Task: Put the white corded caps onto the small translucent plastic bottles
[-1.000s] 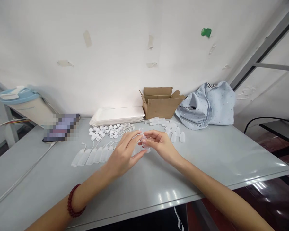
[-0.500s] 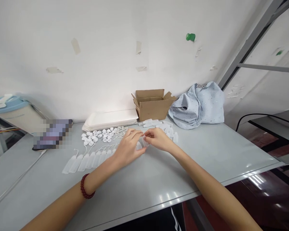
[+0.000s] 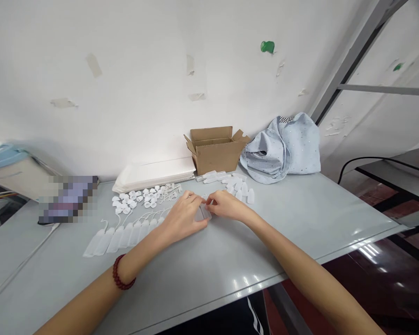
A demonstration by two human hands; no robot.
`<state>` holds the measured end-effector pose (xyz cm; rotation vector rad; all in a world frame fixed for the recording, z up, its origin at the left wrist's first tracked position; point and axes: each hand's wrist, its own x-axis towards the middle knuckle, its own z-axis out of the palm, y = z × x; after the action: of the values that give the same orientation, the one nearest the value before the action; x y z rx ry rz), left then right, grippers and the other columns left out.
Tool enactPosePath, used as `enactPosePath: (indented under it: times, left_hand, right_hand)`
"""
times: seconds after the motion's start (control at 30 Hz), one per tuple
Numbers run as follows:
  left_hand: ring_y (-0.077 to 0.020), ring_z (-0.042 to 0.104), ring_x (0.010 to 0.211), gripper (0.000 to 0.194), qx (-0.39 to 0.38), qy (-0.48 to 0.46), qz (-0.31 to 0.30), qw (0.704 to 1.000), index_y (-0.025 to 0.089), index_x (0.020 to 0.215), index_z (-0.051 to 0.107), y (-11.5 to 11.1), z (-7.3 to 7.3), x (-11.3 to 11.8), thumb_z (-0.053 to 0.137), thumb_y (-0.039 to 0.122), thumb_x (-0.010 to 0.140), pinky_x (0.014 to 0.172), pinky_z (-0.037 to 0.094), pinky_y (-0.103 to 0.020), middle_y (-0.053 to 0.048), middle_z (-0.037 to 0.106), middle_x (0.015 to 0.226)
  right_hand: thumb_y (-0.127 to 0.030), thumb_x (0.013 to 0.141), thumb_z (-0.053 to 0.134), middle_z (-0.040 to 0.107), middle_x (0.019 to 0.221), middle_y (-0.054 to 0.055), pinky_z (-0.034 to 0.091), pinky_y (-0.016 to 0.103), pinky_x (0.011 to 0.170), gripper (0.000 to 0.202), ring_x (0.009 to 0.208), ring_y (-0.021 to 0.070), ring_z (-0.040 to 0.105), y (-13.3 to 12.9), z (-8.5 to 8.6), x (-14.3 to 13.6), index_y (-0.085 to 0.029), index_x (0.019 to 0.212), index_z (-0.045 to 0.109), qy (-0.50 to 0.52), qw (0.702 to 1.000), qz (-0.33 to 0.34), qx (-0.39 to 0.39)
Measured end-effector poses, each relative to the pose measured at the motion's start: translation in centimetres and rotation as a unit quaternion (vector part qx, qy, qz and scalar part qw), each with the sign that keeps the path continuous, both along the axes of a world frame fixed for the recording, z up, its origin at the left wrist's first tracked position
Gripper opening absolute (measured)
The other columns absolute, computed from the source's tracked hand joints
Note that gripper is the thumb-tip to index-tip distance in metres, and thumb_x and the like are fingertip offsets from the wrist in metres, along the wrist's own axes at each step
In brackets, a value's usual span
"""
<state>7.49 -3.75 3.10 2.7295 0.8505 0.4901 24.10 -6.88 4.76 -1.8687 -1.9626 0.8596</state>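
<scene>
My left hand [image 3: 185,215] curves over a frosted translucent sleeve-like piece [image 3: 205,213] on the table, thumb along its near side and fingertips at its upper end. From the right, my right hand [image 3: 225,204] pinches at the top of that piece; its fingertips hide what exactly is between them. Left of my hands, several similar frosted pieces [image 3: 117,237] lie in a slanted row with white cords coming from their tops. Behind this row are small white caps [image 3: 125,200] and a bundle of loose white cords [image 3: 169,190]. More frosted pieces [image 3: 242,188] lie behind my right hand.
An open cardboard box [image 3: 218,158] stands against the wall, beside a stack of white sheets or bags [image 3: 153,174]. A light blue cloth bag [image 3: 286,151] rests to its right. At left, a phone [image 3: 70,197] trails a cable across the grey table [image 3: 230,288].
The view has shifted slightly, so everything sits a little further left. My hands stay together at the frosted piece, with only small finger movements.
</scene>
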Motion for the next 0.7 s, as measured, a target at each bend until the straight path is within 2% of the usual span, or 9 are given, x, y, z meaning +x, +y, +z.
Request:
enactPosePath:
  times: [0.27,0.6,0.7]
  left_hand:
    - [-0.0298,0.052,0.105,0.027,0.001,0.011,-0.009,1.000,0.015,0.101,0.060,-0.06,0.41,-0.21,0.058,0.023,0.075,0.084,0.046,-0.041,-0.011,0.065,0.097]
    - [-0.0296,0.051,0.106,0.022,0.011,-0.003,-0.019,1.000,0.016,0.097,0.058,-0.12,-0.18,-0.40,0.056,0.022,0.075,0.086,0.046,-0.043,-0.011,0.064,0.100]
    - [-0.0295,0.052,0.106,0.026,0.003,-0.027,-0.016,1.000,0.016,0.100,0.058,0.06,-0.09,-0.68,0.058,0.029,0.077,0.086,0.046,-0.043,-0.011,0.064,0.102]
  right_hand:
    - [-0.017,0.083,0.050,0.070,0.068,0.005,0.044,0.020,0.054,0.017,0.048,0.0109,0.058,0.24,-0.30,-0.04,-0.011,0.086,0.066,0.034,0.999,0.019,-0.030]
    - [-0.015,0.084,0.049,0.069,0.067,0.004,0.046,0.019,0.054,0.015,0.049,0.0105,0.059,0.55,-0.71,-0.06,-0.011,0.084,0.064,0.061,0.998,0.018,-0.030]
    - [-0.017,0.084,0.050,0.070,0.071,0.005,0.046,0.019,0.053,0.015,0.050,0.0106,0.060,0.62,-0.59,0.12,-0.011,0.085,0.064,0.057,0.998,0.018,-0.029]
